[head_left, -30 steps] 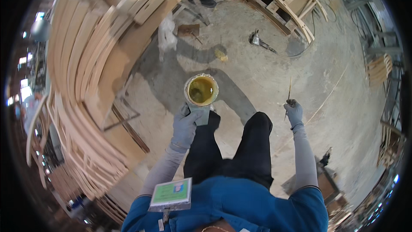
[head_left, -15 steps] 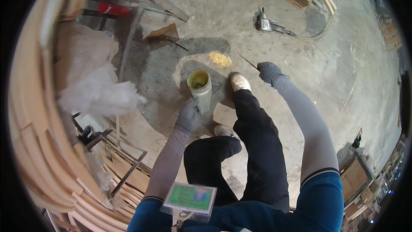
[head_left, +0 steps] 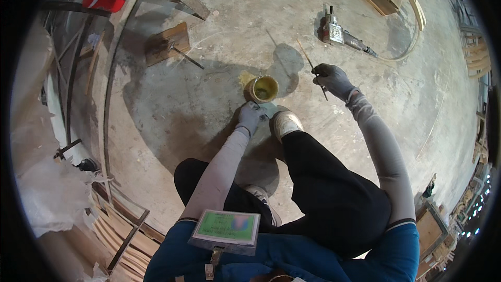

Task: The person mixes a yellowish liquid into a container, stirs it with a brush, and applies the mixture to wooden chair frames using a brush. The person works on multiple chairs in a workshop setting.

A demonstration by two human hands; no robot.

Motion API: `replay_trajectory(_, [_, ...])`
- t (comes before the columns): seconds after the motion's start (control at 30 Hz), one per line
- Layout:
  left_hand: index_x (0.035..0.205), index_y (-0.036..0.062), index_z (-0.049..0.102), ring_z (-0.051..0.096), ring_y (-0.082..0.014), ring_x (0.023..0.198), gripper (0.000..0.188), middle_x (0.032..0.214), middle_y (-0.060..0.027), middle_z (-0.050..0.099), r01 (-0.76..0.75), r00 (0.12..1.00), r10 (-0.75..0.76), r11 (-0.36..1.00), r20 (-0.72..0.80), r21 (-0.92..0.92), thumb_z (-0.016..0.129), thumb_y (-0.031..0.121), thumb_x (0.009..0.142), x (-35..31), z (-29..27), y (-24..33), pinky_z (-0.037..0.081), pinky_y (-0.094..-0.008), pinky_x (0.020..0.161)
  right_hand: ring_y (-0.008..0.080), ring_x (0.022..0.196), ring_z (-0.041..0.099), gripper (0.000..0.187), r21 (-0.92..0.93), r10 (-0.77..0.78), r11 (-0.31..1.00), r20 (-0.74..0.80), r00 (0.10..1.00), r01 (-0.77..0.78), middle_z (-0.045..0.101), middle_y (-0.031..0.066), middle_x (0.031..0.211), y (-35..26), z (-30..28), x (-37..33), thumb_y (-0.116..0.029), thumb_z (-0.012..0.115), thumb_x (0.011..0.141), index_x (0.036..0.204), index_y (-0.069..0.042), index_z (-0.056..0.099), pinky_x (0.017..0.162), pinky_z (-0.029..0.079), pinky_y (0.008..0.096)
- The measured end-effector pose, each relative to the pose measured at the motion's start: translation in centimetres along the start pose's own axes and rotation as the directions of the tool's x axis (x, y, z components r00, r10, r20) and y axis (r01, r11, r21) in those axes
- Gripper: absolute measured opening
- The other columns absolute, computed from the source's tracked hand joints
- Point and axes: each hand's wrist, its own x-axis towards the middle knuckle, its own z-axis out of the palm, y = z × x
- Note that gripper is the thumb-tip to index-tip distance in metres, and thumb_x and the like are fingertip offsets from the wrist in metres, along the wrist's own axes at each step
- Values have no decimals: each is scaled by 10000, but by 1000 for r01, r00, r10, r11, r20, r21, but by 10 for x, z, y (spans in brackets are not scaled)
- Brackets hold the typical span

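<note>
My gloved left hand (head_left: 250, 117) is closed at the near side of a round, pale-walled pot (head_left: 249, 92). The pot has a yellowish-green substance inside; its lower body is partly hidden. A thin stick (head_left: 305, 52) is pinched in my gloved right hand (head_left: 334, 80), off to the pot's right. One end of the stick points away from me and the other shows below the fingers. Part of a yellow crumbly patch (head_left: 244, 77) shows on the floor at the pot's far left.
An air tool (head_left: 334, 30) with a hose lies on the concrete floor, far right. A wooden board (head_left: 169, 43) with a dark rod is at the far left. Left of me stand a metal frame (head_left: 107, 99) and plastic sheeting (head_left: 52, 193). My shoe (head_left: 287, 124) is beside the pot.
The pot, with my left hand at it, has moved away from me and right, now partly covering the yellow patch. My body is lower, my right knee bent outward. The stick now points more steeply away.
</note>
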Motion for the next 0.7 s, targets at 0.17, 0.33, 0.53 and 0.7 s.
replay_trajectory(0.17, [788, 8, 647, 621, -223, 630, 232, 701, -133, 650, -137, 990, 119, 747, 72, 650, 690, 234, 755, -13, 7, -16, 478, -369, 583, 115, 672, 584, 307, 339, 154, 933, -69, 986, -122, 649, 53, 812, 25, 9, -12, -155, 689, 759, 1032, -28, 632, 571, 487, 268])
replay_trajectory(0.33, [761, 19, 670, 618, -375, 667, 391, 718, -215, 627, 28, 849, 426, 557, -314, 830, 601, 403, 795, 16, -54, 57, 471, -431, 604, 139, 676, 598, 296, 267, 185, 951, -82, 979, -157, 655, 67, 822, 36, 31, 16, -149, 669, 769, 1029, -17, 622, 593, 491, 291])
replay_trajectory(0.53, [746, 2, 646, 636, -371, 648, 397, 685, -204, 634, 103, 459, 694, 578, -554, 810, 677, 397, 723, 83, -137, 124, 492, -427, 601, 352, 965, 591, 351, -181, -163, 970, 18, 986, 164, 636, 176, 988, -30, 59, 98, -296, 641, 777, 1061, -90, 619, 811, 470, 412])
replay_trajectory(0.7, [788, -16, 611, 653, -321, 673, 313, 715, -187, 637, 340, 547, 573, 514, -610, 788, 694, 279, 726, 111, -164, 131, 514, -429, 607, 280, 929, 637, 442, -315, -349, 899, -91, 933, 305, 658, 146, 1020, -90, 58, 141, -274, 649, 805, 1203, -107, 552, 787, 495, 379])
